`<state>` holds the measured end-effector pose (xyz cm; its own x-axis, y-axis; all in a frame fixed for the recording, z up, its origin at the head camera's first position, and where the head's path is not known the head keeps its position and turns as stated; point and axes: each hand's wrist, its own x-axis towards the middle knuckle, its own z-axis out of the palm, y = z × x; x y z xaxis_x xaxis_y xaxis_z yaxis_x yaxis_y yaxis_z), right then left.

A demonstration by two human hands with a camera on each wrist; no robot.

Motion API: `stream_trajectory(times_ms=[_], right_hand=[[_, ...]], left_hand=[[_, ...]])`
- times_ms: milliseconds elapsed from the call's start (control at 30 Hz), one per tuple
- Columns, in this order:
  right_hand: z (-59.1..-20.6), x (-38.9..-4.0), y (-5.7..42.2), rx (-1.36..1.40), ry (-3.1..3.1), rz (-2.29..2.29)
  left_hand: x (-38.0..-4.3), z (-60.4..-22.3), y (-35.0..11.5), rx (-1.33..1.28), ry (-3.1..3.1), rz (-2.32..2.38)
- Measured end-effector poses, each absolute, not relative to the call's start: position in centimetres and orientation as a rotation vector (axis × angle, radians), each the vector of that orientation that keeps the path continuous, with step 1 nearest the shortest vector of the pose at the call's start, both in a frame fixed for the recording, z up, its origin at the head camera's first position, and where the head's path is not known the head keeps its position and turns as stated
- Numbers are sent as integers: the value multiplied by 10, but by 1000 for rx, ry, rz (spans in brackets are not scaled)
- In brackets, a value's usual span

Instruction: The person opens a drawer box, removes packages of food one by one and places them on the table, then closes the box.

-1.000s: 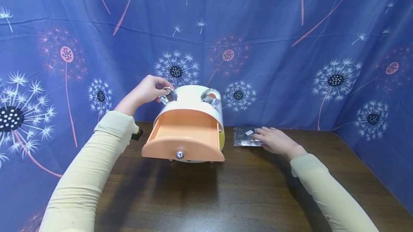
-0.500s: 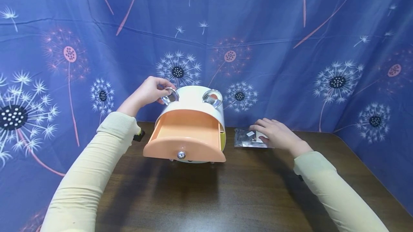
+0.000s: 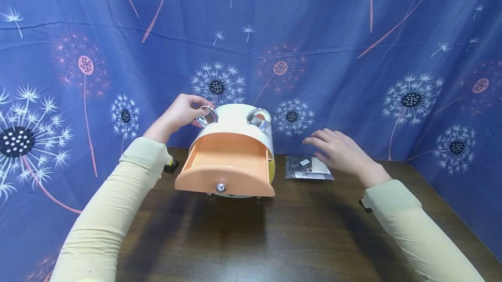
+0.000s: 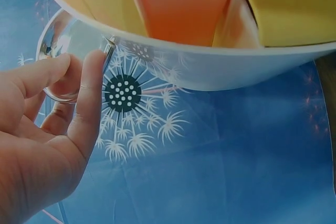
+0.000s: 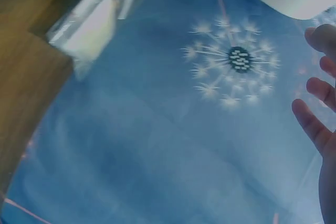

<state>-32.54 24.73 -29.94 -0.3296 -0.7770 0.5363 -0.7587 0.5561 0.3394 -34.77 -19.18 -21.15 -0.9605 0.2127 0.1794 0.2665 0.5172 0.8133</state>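
Note:
A white round-topped box (image 3: 236, 118) stands on the table, with two silver ring-shaped pieces on top. Its orange drawer (image 3: 231, 149) is pulled out toward me, with a round silver knob (image 3: 221, 187) on the front. My left hand (image 3: 181, 113) holds the left silver ring (image 3: 213, 116), thumb and fingers around its rim, as the left wrist view also shows. The right silver ring (image 3: 267, 117) is untouched. My right hand (image 3: 343, 153) hovers above and right of a clear plastic bag (image 3: 295, 169), fingers loosely spread and holding nothing.
The brown wooden table (image 3: 298, 238) runs back to a blue cloth (image 3: 333, 81) printed with dandelions, which also hangs at both sides. The bag holds a pale flat piece (image 3: 319, 166) and bears a small white label (image 3: 304, 162).
My right hand has lifted off the plastic bag and moved right, leaving the bag and its pale piece in view. My left hand stays on the silver ring.

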Motion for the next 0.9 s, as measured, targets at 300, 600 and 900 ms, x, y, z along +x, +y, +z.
stream_trajectory(times_ms=[300,600,900], right_hand=[[-277,-307,231,1251,-2041,-6],[-252,-279,207,1275,-2022,21],[-234,-258,180,1339,-1890,75]], left_hand=[[-350,-214,-192,-388,-2676,-1499],[-350,-213,-191,-395,-2680,-1503],[-349,-213,-191,-404,-2672,-1508]])
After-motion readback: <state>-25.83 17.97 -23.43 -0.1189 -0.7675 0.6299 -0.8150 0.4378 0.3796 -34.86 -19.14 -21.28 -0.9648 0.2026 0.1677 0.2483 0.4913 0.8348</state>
